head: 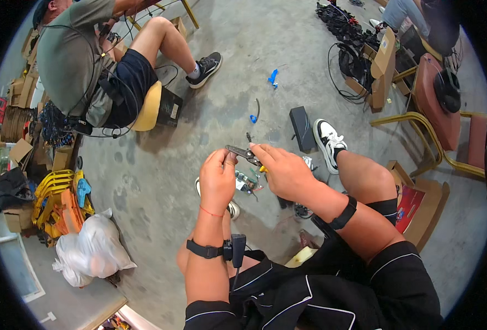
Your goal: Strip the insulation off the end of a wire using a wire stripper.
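My right hand (287, 171) is closed on a dark hand tool (243, 153), apparently pliers or cutters, with a bit of yellow handle showing. The tool's tip reaches the fingertips of my left hand (218, 173), whose thumb and index finger are pinched together. Any small piece between those fingers is too small to tell. Beneath the hands, on the concrete floor, lie a green circuit board (247, 181) and small parts with wires. A long black box (303, 128) stands on the floor beside my white-and-black shoe (330, 144).
A person (78, 70) sits at upper left with cables. Blue scraps (273, 77) lie ahead on the floor. At right are a chair with gold-coloured legs (423, 123) and an opened cardboard box (427, 214). White plastic bags (95, 247) and yellow parts lie at left.
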The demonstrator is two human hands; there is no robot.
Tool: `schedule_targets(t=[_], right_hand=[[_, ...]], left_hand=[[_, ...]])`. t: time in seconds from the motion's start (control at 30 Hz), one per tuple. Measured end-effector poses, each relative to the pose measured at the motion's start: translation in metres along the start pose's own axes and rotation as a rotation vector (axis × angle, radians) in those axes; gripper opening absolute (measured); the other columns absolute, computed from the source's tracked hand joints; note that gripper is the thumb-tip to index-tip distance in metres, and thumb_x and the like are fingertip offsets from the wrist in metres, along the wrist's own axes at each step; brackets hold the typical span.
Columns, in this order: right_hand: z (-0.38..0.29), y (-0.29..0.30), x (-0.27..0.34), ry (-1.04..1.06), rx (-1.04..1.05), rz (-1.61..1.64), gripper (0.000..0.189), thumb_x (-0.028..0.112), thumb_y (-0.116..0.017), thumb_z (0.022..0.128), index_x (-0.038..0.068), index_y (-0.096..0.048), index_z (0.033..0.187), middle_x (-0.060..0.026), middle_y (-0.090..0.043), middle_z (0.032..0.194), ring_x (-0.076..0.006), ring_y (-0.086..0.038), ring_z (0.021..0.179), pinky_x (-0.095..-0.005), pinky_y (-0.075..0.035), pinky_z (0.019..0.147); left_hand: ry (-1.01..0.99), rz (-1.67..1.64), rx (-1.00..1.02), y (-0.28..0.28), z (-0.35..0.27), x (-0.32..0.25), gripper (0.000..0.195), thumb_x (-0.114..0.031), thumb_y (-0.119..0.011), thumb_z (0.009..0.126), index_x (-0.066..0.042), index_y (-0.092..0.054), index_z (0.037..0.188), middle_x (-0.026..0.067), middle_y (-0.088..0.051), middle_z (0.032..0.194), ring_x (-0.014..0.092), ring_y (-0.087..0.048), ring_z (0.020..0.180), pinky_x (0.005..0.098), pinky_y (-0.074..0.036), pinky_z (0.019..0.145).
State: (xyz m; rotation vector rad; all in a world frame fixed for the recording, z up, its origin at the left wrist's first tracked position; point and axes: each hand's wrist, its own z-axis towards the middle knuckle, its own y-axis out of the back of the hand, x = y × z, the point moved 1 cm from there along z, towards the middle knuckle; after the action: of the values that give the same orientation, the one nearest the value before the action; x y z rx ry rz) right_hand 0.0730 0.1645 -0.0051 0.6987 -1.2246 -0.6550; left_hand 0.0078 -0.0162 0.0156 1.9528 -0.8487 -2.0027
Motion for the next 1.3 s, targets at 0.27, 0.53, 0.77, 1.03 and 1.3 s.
schedule_targets(t=[0.27, 0.53, 0.77, 1.03, 1.3], right_hand=[[-0.002, 0.004, -0.003, 0.019, -0.018, -0.086, 0.063, 0.005, -0.065, 0.08, 0.006, -0.055, 0.142, -0.0072, -0.063, 0.114, -0.0288, -0.057, 0.097, -0.0395, -0.052, 0.085], [-0.008, 0.005, -0.014, -0.035, -0.036, -0.108, 0.064, 0.003, -0.062, 0.081, 0.009, -0.053, 0.144, -0.0036, -0.063, 0.117, -0.0289, -0.056, 0.099, -0.0412, -0.047, 0.085], [-0.009, 0.006, -0.016, -0.07, -0.03, -0.095, 0.064, 0.004, -0.062, 0.083, 0.012, -0.051, 0.146, -0.0022, -0.063, 0.128, -0.0274, -0.056, 0.102, -0.0414, -0.043, 0.085], [-0.009, 0.009, -0.017, -0.062, -0.067, -0.072, 0.06, 0.004, -0.062, 0.082, 0.01, -0.055, 0.141, -0.0023, -0.065, 0.122, -0.0285, -0.055, 0.099, -0.041, -0.047, 0.085], [-0.008, 0.005, -0.015, -0.087, -0.045, -0.066, 0.063, 0.002, -0.062, 0.082, 0.011, -0.053, 0.143, -0.0054, -0.063, 0.124, -0.0297, -0.055, 0.105, -0.0433, -0.045, 0.088]], left_hand=[[-0.031, 0.043, 0.004, -0.006, 0.002, -0.003, 0.019, -0.014, -0.062, 0.102, 0.003, -0.067, 0.096, 0.0108, -0.067, 0.086, 0.02, -0.062, 0.077, 0.0322, -0.049, 0.07], [-0.069, 0.0, 0.001, -0.02, 0.009, -0.007, 0.019, -0.014, -0.061, 0.101, 0.003, -0.066, 0.095, 0.0128, -0.064, 0.084, 0.025, -0.061, 0.073, 0.0356, -0.048, 0.067], [-0.023, 0.029, 0.032, -0.021, 0.008, -0.009, 0.02, -0.014, -0.06, 0.102, 0.003, -0.066, 0.094, 0.0131, -0.065, 0.085, 0.025, -0.061, 0.072, 0.0354, -0.048, 0.067], [-0.016, -0.018, 0.018, -0.026, 0.008, -0.007, 0.02, -0.015, -0.061, 0.102, 0.003, -0.065, 0.095, 0.012, -0.065, 0.085, 0.023, -0.061, 0.073, 0.0343, -0.048, 0.067], [0.017, -0.043, 0.02, -0.026, 0.009, -0.008, 0.017, -0.012, -0.061, 0.101, 0.003, -0.066, 0.098, 0.0118, -0.065, 0.087, 0.022, -0.06, 0.074, 0.0329, -0.049, 0.069]])
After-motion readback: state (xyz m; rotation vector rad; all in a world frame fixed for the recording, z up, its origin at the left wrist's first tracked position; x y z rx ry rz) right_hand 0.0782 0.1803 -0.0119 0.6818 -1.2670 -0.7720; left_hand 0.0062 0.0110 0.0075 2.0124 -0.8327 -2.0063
